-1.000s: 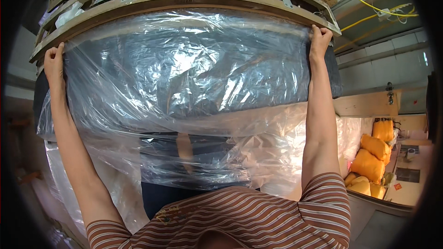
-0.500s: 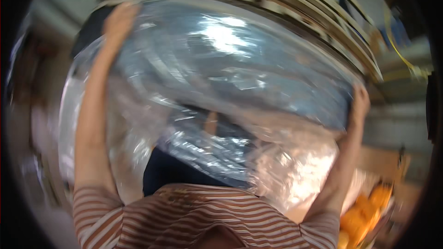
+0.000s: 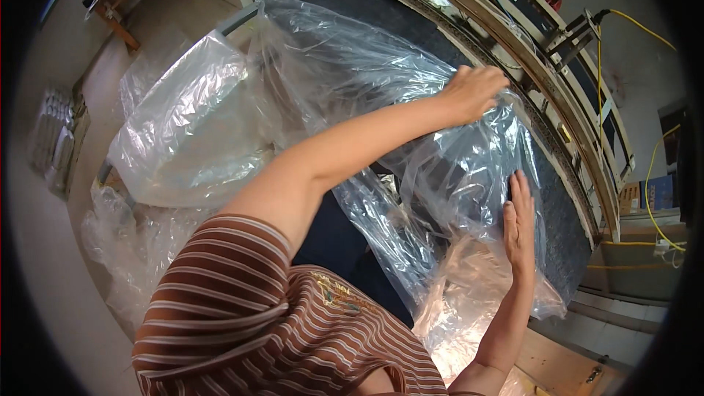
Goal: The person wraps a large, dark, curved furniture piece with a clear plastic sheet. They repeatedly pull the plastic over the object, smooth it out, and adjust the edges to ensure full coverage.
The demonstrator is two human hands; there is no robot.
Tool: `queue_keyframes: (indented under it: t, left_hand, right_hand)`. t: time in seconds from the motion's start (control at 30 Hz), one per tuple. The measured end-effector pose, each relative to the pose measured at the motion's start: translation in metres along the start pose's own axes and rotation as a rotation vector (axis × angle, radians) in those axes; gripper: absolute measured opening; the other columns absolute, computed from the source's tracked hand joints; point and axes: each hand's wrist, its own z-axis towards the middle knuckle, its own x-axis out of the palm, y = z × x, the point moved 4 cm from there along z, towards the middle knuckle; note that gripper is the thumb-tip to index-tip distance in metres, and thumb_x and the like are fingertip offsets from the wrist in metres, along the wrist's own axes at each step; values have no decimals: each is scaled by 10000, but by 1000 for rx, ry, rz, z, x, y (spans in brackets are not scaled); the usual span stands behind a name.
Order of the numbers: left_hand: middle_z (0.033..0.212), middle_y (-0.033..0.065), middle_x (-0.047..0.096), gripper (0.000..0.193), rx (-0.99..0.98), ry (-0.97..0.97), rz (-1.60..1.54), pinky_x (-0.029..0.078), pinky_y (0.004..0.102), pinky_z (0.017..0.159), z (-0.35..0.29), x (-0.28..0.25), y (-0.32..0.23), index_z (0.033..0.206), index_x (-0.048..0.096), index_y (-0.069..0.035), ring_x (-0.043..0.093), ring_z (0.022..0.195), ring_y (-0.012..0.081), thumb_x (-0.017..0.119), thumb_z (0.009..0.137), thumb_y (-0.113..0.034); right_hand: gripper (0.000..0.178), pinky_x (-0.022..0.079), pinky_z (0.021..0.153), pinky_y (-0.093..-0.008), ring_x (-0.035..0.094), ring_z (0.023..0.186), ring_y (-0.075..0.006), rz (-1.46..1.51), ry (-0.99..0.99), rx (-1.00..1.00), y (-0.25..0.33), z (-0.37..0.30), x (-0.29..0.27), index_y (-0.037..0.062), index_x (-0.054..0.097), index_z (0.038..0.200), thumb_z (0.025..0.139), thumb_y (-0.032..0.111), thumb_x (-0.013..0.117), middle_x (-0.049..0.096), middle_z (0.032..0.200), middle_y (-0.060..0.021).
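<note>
A clear plastic sheet (image 3: 352, 44) lies crumpled over a dark grey work surface (image 3: 576, 224) and drapes down toward my body. Near the far right edge, my left hand (image 3: 473, 95) has its fingers curled closed on a gathered part of the sheet. My left arm reaches across in front of me to get there. Just nearer and a little to the right, my right hand (image 3: 521, 224) is held edge-on against the sheet, fingers straight and extended. Between the two hands the film is bunched into shiny folds.
Along the far side runs a long curved frame with rails (image 3: 539, 40). More clear plastic film (image 3: 183, 121) hangs in a large fold at left. A yellow cord (image 3: 600, 103) hangs at right. A wooden-legged table (image 3: 117, 26) stands far left, and a wooden board (image 3: 554, 359) lies lower right.
My left hand has swung from the far left corner across to the right. The sheet, spread wide before, is now bunched to the right, baring dark surface. My right hand has come inward.
</note>
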Motion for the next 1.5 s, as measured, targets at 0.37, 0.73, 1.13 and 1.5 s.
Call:
queue_keyframes:
  t: [0.37, 0.73, 1.13, 1.5]
  left_hand:
    - [1258, 190, 431, 710, -892, -322, 527, 383, 407, 932, -314, -256, 189, 1327, 369, -35, 470, 1118, 349, 746, 768, -261]
    - [688, 10, 539, 339, -1198, -104, -39, 371, 249, 480, -334, -250, 191, 1243, 534, -98, 483, 546, 93, 520, 955, -277]
    - [821, 86, 652, 271, -633, -132, -504, 474, 296, 751, -191, -289, 0, 1073, 617, -17, 600, 777, 149, 468, 994, -230]
    - [1107, 18, 675, 317, 35, 725, -864, 305, 428, 1037, -144, -117, -172, 1123, 656, -154, 613, 1057, 189, 652, 821, -58]
  right_hand:
    - [582, 112, 1121, -513, 155, 1441, -248, -287, -195, 303, -161, -27, -19, 152, 250, 1490, 989, 439, 320, 220, 1552, -58]
    - [241, 522, 709, -280, 614, 913, -159, 186, -305, -109, 100, 65, 21, 85, 631, 1065, 874, -36, 547, 636, 1077, -54]
    - [380, 472, 738, -285, 573, 848, -117, 678, -140, -26, 87, 95, -14, 103, 622, 1121, 886, 401, 606, 627, 907, 5]
    - [348, 465, 751, -270, 588, 902, -122, 678, -225, 187, 31, -34, -114, 58, 625, 1094, 927, 354, 551, 629, 1012, -28]
